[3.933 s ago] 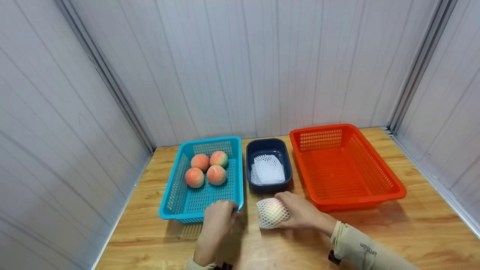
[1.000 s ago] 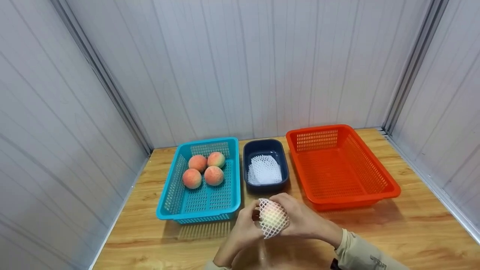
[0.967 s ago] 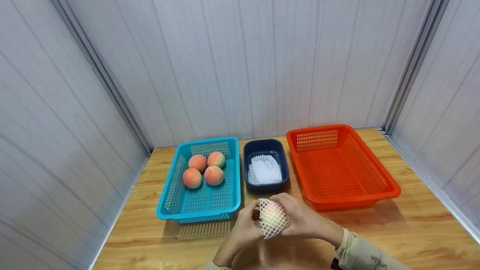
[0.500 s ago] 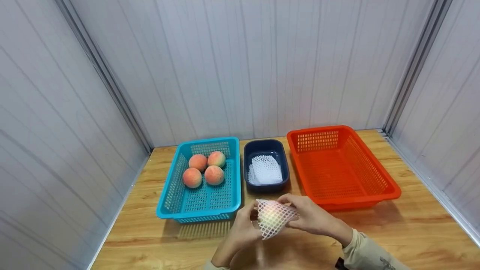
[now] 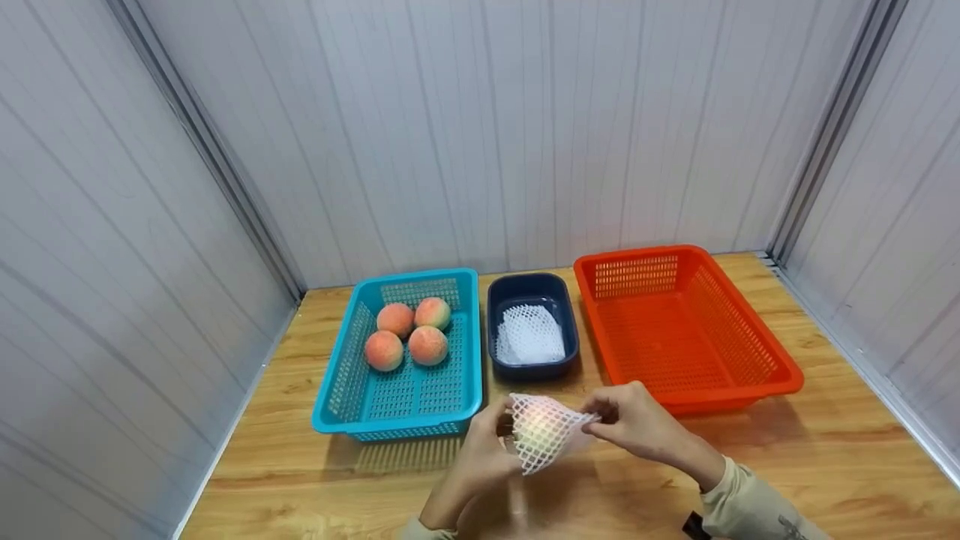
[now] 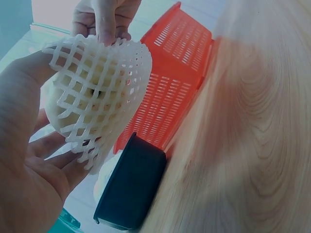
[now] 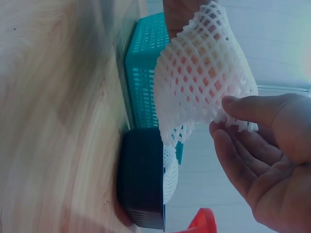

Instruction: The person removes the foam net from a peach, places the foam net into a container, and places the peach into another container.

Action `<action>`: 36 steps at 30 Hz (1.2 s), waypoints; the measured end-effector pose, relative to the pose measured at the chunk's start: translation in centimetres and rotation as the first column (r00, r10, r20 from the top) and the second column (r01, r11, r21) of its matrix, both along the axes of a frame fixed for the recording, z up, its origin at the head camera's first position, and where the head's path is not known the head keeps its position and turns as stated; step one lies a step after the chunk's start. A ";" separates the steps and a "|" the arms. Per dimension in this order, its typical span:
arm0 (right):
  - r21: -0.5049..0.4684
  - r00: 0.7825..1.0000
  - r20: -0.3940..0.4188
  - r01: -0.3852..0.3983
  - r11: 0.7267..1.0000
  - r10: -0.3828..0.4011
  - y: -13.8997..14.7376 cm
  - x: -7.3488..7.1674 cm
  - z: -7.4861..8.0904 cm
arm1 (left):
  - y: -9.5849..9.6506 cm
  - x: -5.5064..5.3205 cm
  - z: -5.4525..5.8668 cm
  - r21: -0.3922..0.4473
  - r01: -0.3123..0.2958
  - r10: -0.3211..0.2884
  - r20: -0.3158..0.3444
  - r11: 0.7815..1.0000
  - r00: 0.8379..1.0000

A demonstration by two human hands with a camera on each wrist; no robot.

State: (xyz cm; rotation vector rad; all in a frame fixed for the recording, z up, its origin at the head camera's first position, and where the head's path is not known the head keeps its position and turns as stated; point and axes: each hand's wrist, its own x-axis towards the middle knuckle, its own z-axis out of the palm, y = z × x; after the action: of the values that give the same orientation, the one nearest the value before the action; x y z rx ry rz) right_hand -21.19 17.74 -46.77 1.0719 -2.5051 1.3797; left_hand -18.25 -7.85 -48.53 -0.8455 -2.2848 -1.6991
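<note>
A peach (image 5: 541, 427) sits inside a white foam net sleeve (image 7: 194, 82), held above the table in front of the navy bin. My left hand (image 5: 484, 454) grips the netted peach from its left side, fingers and thumb curled around it. With thumb and fingertips, my right hand (image 5: 641, 424) pinches the sleeve's edge on the right and draws it out to a point. In the left wrist view the net's lattice covers most of the pale fruit (image 6: 95, 92). The right wrist view shows the pinched rim between thumb and fingers.
Several peaches (image 5: 428, 346) lie in a turquoise basket (image 5: 471, 360) at the left. Behind the hands, a navy bin (image 5: 525, 370) contains more white foam nets (image 5: 529, 335). A red-orange basket (image 5: 667, 337) stands at the right. Pale panel walls enclose the wooden table (image 5: 300, 480).
My left hand came from the turquoise basket's rim to the netted peach. My right hand shifted from holding the peach to pinching the net's edge, pulling it rightward. The baskets stayed put.
</note>
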 end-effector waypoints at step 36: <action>-0.023 0.998 -0.022 0.050 0.998 -0.051 3.8 0.6 0.0 | -0.7 -1.6 -3.7 -0.046 -0.015 0.019 0.080 0.999 0.997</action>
State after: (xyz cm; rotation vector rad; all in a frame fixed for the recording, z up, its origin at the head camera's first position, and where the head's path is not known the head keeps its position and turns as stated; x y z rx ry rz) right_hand -20.58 21.50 -46.73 1.0074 -2.4764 1.3711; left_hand -19.90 -8.54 -52.19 -0.7775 -2.3847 -1.7105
